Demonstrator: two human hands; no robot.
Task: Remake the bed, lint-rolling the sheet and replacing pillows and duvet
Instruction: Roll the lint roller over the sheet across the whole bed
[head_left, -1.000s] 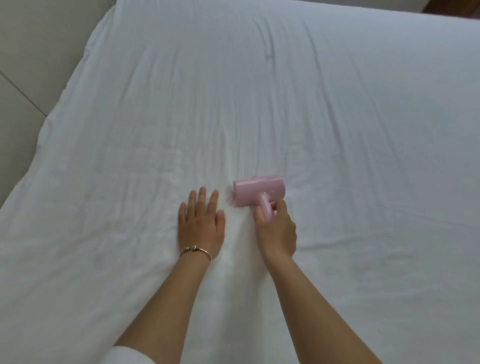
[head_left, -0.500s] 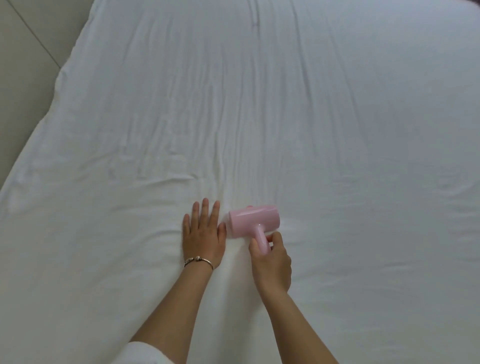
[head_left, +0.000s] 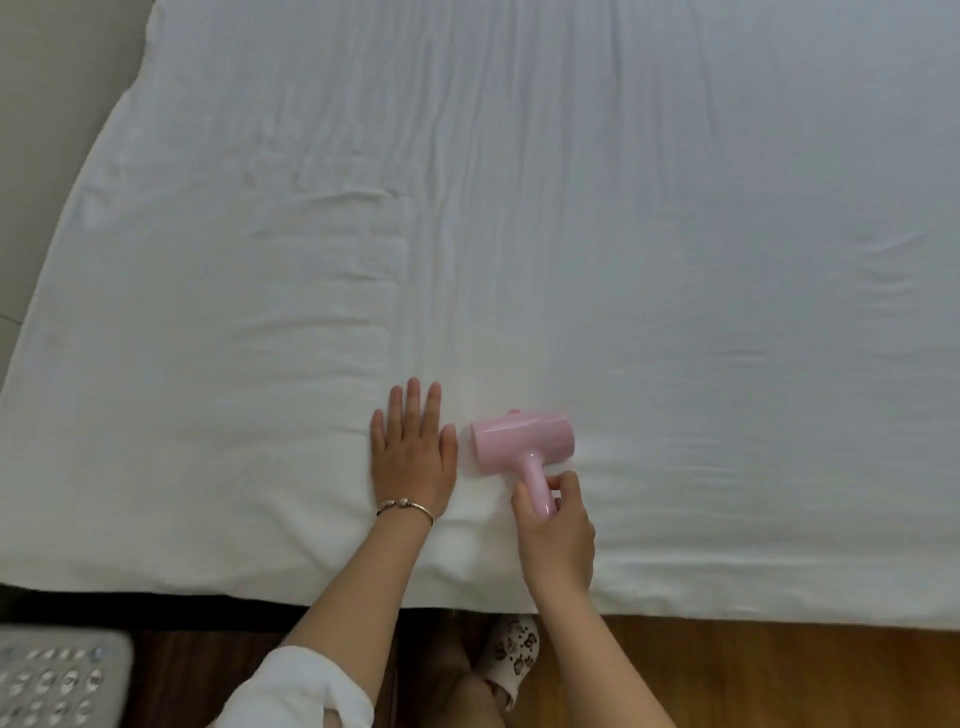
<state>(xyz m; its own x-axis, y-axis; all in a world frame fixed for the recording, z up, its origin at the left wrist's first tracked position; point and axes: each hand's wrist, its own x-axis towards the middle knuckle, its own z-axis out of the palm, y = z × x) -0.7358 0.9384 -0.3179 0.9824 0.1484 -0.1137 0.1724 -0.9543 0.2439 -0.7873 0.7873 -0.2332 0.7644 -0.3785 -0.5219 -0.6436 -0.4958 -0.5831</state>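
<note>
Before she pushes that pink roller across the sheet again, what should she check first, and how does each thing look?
1. Grip on the roller: ok. The right hand pinches the handle of the pink lint roller.
2. Roller on the sheet: ok. Its drum lies on the white sheet.
3. Sheet held down: ok. The left hand lies flat beside the roller.
4. Path ahead: ok. Only bare sheet lies beyond the drum.
5. Sheet smoothness: not ok. Creases run left of and ahead of the hands.
6. Sticky paper freshness: cannot tell.
</note>
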